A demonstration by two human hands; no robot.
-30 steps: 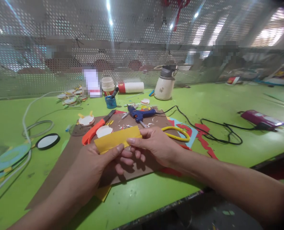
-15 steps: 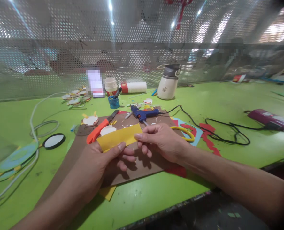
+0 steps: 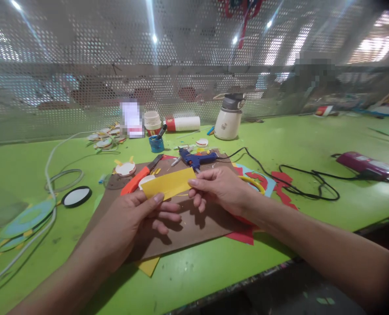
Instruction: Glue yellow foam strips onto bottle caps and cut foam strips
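A: Head view, middle of the frame. Two hands hold up a yellow paper strip (image 3: 168,183). What do you see?

B: The left hand (image 3: 138,218) pinches the strip's lower left end. Its thumb lies on top and its fingers curl under. The right hand (image 3: 219,188) pinches the right end between thumb and fingers. So both hands are closed on the strip.

A: Where is the strip?

B: In the air, just above a brown sheet (image 3: 181,227) that lies on the green table (image 3: 296,140). The strip tilts up to the right.

A: What is behind it?

B: A blue glue gun (image 3: 196,157) lies just past the strip, and its black cord (image 3: 296,181) runs off to the right of the frame. An orange cutter (image 3: 137,180) lies to the left of the strip. A yellow loop (image 3: 255,183) peeks out beside the right hand.

A: And far back?

B: A white jug (image 3: 229,118) stands in the upper middle, near a paper cup (image 3: 183,124) on its side. A black ring (image 3: 77,196) lies at the left.
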